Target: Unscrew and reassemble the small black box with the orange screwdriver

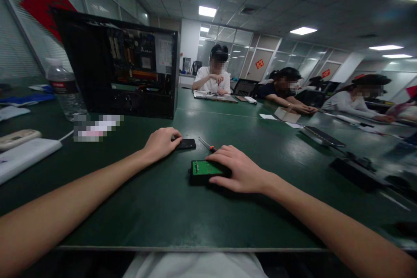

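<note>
A small black box (199, 179) with a green circuit board (203, 167) showing in its open top lies on the table in front of me. My right hand (239, 169) grips its right end, the thumb along the near side and the fingers over the far side. Farther left, my left hand (163, 143) has its fingertips closed on the left end of a flat black cover-like piece (188, 143), which rests on the table. A thin screwdriver (208, 144) with a red and black handle lies between the two hands, its handle end close to my right fingertips.
An opened computer case (130, 74) stands at the back left beside a plastic bottle (65, 89). A white power strip-like bar (26, 156) lies at the left. Black devices (355, 169) sit at the right. Several people work across the green table (208, 221).
</note>
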`<state>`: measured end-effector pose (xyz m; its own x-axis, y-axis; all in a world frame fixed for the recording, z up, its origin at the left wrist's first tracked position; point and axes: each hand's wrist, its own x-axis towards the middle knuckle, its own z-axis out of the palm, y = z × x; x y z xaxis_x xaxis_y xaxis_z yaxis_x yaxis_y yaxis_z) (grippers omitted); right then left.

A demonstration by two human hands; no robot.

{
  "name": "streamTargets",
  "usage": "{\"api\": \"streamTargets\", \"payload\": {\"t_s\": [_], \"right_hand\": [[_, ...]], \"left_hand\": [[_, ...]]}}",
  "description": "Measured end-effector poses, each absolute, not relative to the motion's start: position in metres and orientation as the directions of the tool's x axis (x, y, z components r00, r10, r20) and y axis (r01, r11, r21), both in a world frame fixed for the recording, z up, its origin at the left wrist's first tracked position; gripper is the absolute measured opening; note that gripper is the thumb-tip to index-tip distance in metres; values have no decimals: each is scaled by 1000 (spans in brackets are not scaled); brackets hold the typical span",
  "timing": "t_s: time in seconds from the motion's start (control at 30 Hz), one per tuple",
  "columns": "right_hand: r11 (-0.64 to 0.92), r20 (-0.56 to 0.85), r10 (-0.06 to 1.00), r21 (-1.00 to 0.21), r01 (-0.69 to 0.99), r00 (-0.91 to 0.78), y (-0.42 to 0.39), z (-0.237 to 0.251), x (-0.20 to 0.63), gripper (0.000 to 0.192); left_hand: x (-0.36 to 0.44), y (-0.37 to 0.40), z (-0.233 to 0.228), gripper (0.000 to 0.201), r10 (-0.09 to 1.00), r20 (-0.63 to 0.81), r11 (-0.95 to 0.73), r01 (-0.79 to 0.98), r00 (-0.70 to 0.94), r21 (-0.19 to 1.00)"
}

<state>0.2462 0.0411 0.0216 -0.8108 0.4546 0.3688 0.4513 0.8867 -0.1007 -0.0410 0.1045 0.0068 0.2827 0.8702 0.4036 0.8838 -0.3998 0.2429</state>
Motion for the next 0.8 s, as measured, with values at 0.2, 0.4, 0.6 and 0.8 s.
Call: {"api": "streamTargets", "payload": {"t_s": [0.2, 0.4, 0.6, 0.8], "right_hand": [[710, 628, 622, -199, 675, -469, 92, 55, 300, 45], [-195, 438, 887, 66, 979, 147, 146, 60, 435, 47], [-601, 297, 767, 21, 799, 569, 128, 42, 517, 48], [-662, 198, 730, -36, 749, 654, 132, 26, 547, 46]], "left_hand": [[-35, 93, 11, 29, 858, 459, -429, 813, 230, 394], [-5, 66, 11, 28, 833, 429, -539, 684, 348, 492], [11, 42, 13, 24, 791, 427, -611, 532, 438, 586], [13, 30, 13, 30, 865, 267, -447, 411, 424, 795]]}}
